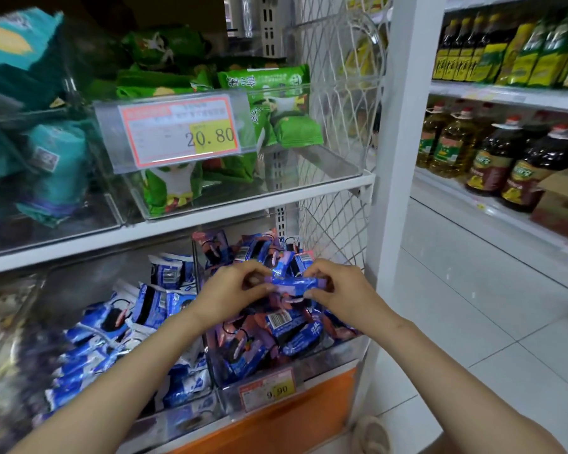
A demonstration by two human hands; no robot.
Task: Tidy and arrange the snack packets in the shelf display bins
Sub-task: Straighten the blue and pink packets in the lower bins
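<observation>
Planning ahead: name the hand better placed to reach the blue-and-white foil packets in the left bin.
Left, likely: the left hand is nearest the blue-and-white foil packets; the right hand, farther off, pinches the small blue packet.

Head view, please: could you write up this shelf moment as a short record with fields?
held item: blue snack packet
left hand: pinches the packet's left end
right hand: pinches its right end
location: over the lower right bin, heaped with similar packets
bin tag: 9.90
neighbouring bin: blue-and-white packets
shelf above: green packets, upper tag 20.80
</observation>
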